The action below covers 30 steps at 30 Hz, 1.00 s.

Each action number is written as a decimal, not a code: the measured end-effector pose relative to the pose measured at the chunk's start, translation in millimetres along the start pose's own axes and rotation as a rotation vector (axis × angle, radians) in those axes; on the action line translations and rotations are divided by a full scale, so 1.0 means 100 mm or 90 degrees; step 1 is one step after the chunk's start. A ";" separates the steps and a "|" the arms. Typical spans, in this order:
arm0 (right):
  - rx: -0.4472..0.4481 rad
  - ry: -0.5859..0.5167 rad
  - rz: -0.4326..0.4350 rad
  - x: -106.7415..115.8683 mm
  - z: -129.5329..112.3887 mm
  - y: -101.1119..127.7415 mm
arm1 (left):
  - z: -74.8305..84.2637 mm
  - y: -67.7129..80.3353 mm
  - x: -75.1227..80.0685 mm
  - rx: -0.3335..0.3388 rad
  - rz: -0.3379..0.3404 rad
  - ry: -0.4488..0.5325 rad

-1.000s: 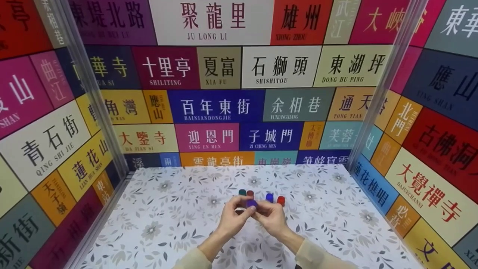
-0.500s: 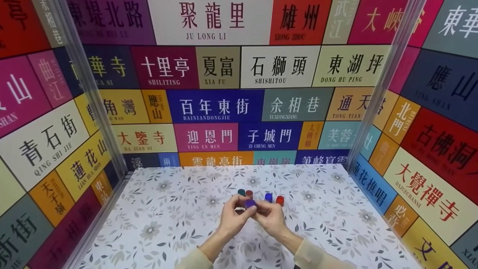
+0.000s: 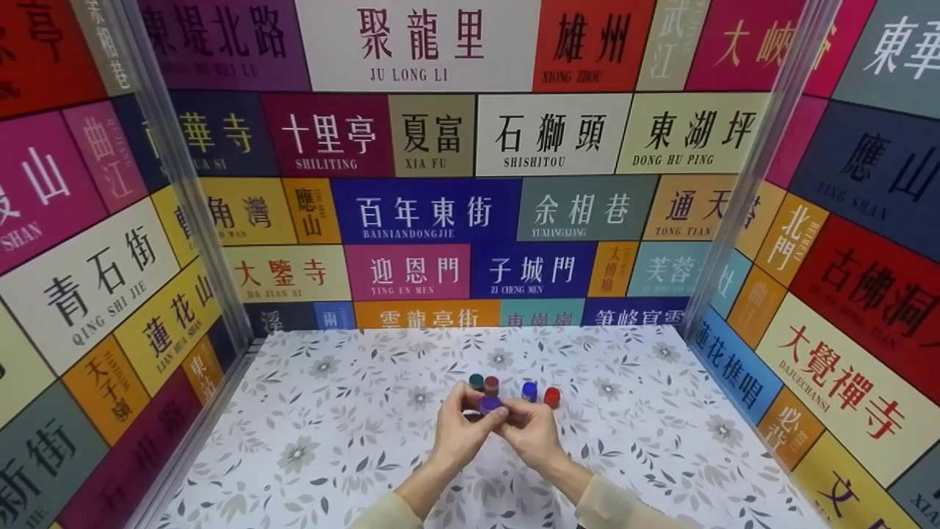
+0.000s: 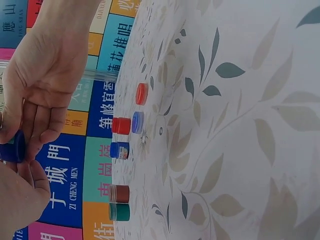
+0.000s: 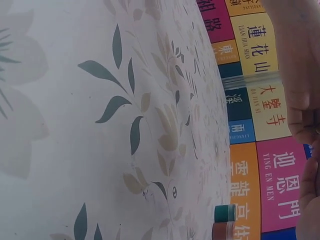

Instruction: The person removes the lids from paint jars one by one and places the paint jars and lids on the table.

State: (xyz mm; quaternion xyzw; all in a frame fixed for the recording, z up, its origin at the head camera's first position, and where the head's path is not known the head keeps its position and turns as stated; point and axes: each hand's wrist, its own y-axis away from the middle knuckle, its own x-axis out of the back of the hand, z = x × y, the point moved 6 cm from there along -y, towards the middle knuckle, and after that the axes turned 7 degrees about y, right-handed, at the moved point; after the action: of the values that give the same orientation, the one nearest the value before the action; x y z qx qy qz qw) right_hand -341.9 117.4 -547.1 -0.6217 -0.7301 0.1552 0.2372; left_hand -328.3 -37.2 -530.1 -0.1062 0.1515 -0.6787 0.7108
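Note:
Above the patterned table both hands meet at a small purple-blue paint pot [image 3: 490,404]. The left hand [image 3: 459,430] pinches it between thumb and curled fingers. From the other side the right hand [image 3: 534,432] pinches it with its fingertips, partly hidden behind the left thumb. In the left wrist view the pot [image 4: 14,147] looks dark blue between the two hands. Just beyond the hands stand a green paint pot [image 4: 119,212] and a brown one [image 4: 119,193], side by side. Farther right are a blue pot [image 4: 120,150] and a red pot [image 4: 121,125].
Nearer than the pots, a blue round piece [image 4: 138,122] and a red round piece [image 4: 142,93] lie on the table; whether they are lids or pots I cannot tell. A white leaf-patterned cloth [image 3: 330,426] covers the table. Walls with coloured sign panels [image 3: 426,209] enclose it.
Both hands have shifted very slightly down and left with the purple-blue pot, and more of the brown pot shows behind them. The pots on the table have stayed in place.

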 end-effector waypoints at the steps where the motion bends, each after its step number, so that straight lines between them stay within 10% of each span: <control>1: -0.003 0.001 0.001 0.00 0.00 0.00 | 0.00 0.00 0.00 -0.001 0.004 0.000; 13: -0.012 0.017 -0.002 0.05 -0.06 -0.04 | 0.02 -0.02 0.00 0.019 0.017 0.005; 30: -0.052 -0.014 -0.018 0.09 -0.05 -0.05 | 0.11 -0.05 0.01 -0.024 -0.098 -0.007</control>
State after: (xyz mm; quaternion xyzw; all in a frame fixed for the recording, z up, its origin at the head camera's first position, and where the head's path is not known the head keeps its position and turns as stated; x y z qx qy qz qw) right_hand -344.5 125.3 -538.4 -0.6190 -0.7471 0.1288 0.2053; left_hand -329.2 -39.5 -518.3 -0.1349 0.1516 -0.7277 0.6552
